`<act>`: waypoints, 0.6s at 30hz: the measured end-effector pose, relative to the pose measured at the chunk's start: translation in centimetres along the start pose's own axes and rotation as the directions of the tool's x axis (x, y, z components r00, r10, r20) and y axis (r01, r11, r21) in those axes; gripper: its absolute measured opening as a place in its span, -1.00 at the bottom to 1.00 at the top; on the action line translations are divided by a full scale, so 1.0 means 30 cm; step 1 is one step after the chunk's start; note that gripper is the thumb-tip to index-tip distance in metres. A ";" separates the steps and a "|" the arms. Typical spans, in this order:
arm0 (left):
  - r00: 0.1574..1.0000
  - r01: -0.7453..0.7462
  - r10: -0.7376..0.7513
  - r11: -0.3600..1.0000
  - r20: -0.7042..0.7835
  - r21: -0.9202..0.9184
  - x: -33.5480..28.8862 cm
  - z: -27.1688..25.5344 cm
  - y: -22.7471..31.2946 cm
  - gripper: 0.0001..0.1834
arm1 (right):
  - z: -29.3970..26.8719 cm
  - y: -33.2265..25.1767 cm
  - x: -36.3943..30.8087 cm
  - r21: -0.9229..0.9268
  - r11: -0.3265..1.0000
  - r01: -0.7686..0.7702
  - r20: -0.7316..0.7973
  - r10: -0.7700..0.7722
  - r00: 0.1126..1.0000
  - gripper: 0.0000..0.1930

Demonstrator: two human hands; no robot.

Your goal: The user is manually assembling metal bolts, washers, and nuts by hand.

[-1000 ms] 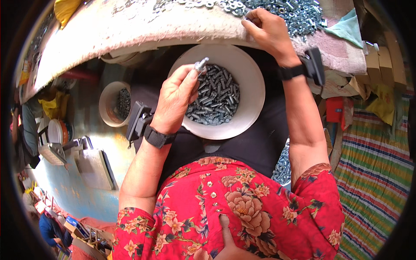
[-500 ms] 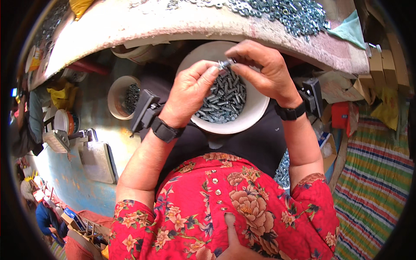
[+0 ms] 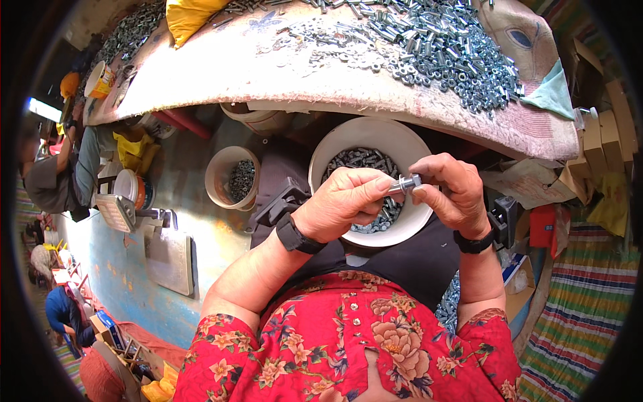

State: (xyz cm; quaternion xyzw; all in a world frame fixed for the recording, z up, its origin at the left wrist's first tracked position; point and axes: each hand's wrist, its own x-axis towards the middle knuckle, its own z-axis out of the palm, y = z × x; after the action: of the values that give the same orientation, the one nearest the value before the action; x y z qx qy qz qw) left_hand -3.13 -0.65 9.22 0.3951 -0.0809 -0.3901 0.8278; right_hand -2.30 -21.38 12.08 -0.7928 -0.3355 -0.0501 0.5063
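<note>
A short silver bolt (image 3: pixel 402 185) with a sleeve-like shank is held between my two hands. My left hand (image 3: pixel 345 201) pinches the shank end between thumb and fingers. At the other end, the thumb and fingers of my right hand (image 3: pixel 455 193) close round the wider head or nut; which of these it is, I cannot tell. Both hands are over the right, near side of a white bucket (image 3: pixel 320 159) between my legs. Inside it lie many dark metal bolts or sleeves (image 3: pixel 365 159), partly hidden by my hands.
Ahead, a cloth-covered table (image 3: pixel 228 84) carries a heap of bolts and nuts (image 3: pixel 449 50). A smaller bucket (image 3: pixel 216 175) of dark parts stands left, near a metal stool (image 3: pixel 169 261). Cardboard boxes (image 3: pixel 613 137) are at right. Other people (image 3: pixel 63 308) sit far left.
The view has shifted, showing more of the table. My hands have come nearer over the bucket's right, near side, and more of the bolt shows between them. Both keep their hold.
</note>
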 end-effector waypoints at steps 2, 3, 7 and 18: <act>1.000 -0.022 0.022 0.999 -0.007 0.042 -0.008 -0.001 -0.003 -0.72 | 0.006 -0.003 -0.003 0.007 0.997 -0.083 -0.001 0.083 0.997 -0.90; 0.986 -0.134 0.157 0.942 -0.053 0.308 -0.006 0.010 -0.004 -0.74 | 0.008 0.002 -0.002 -0.085 0.996 -0.040 -0.021 0.038 0.999 -0.89; 0.814 -0.414 0.552 0.330 0.182 0.848 0.012 0.019 -0.038 -0.82 | 0.094 0.105 -0.056 0.204 0.975 -0.089 -0.175 0.126 0.976 -0.66; 0.774 -0.415 0.495 0.867 -0.393 0.276 0.068 -0.067 0.001 -0.70 | 0.248 -0.057 -0.026 0.388 0.913 0.126 -0.465 0.076 0.882 -0.50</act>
State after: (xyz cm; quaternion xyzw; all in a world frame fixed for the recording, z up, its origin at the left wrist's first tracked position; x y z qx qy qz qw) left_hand -0.83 -0.91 7.53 0.5134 -0.0134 -0.0663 0.8555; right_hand -5.83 -15.10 9.48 -0.6294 -0.2159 -0.1765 0.7254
